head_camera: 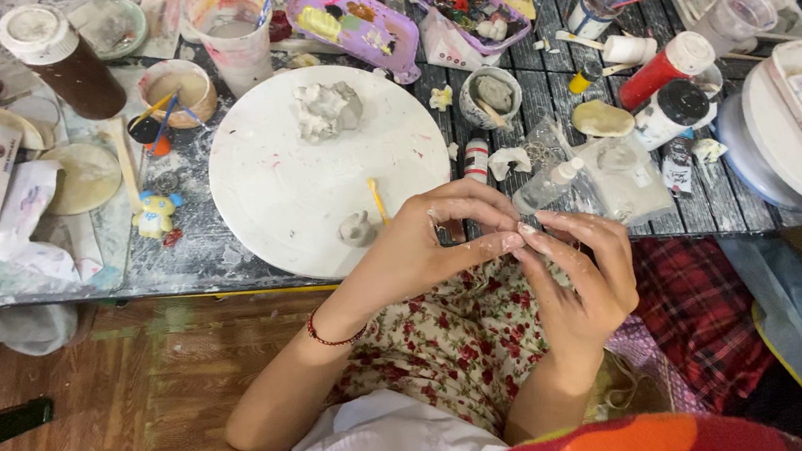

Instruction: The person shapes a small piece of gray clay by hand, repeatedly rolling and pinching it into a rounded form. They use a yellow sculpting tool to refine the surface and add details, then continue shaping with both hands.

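Both hands' fingers point(513, 240) pinch together, fingertips touching, any held bit too small to tell.

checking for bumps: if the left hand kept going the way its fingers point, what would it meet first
The left hand points right, fingertips already meeting the right hand; that comes first. Whether something small sits between them, I cannot tell.

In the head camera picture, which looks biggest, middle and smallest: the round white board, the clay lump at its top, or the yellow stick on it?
1. Round white board, by far the largest.
2. Clay lump.
3. Yellow stick, thinnest and smallest.
All sit on one table, so nearness hardly matters.
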{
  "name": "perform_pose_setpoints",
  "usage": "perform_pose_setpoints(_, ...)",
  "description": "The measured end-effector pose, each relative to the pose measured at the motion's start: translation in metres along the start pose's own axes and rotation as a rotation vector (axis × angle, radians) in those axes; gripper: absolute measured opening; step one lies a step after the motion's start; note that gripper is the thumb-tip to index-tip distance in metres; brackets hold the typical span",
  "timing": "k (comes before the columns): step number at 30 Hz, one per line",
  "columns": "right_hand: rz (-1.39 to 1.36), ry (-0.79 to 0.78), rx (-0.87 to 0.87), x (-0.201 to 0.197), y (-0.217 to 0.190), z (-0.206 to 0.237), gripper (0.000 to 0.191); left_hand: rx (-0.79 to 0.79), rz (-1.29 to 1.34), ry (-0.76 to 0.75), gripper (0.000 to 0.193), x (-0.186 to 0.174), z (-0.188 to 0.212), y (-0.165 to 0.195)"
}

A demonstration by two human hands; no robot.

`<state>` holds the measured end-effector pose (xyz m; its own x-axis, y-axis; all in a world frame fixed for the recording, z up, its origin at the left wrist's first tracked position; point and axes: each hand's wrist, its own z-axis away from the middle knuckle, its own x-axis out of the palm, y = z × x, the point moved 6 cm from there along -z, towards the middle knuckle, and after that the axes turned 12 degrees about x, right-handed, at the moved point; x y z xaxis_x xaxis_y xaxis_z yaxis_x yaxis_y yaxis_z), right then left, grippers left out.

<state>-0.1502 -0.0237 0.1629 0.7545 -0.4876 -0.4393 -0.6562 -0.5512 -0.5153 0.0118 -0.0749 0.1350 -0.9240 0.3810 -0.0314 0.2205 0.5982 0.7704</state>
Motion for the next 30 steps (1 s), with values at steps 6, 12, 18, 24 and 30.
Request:
perform_pose_setpoints(6,0.004,-0.014,-0.031,0.003,-0.002,-0.001,0.031,0.026,-0.003,0.004,0.016,-0.001,0.001,-0.003)
perform_pose_setpoints(12,-0.071,-0.021,0.009,0.005,0.001,-0.001,0.029,-0.006,-0.018,-0.006,0.015,-0.001,0.002,-0.006)
perform_pose_setpoints(18,-0.087,-0.054,0.025,0.007,0.003,0.0,0.03,-0.108,-0.009,-0.033,0.016,-0.002,0.005,-0.012)
perform_pose_setpoints(24,-0.083,-0.031,0.025,0.008,0.004,0.001,0.03,0.005,0.02,-0.018,0.017,-0.002,0.003,-0.007)
perform_pose_setpoints(30,-0.212,-0.005,0.049,0.01,0.011,0.007,0.034,-0.072,0.136,0.01,0.018,0.004,0.011,-0.012)
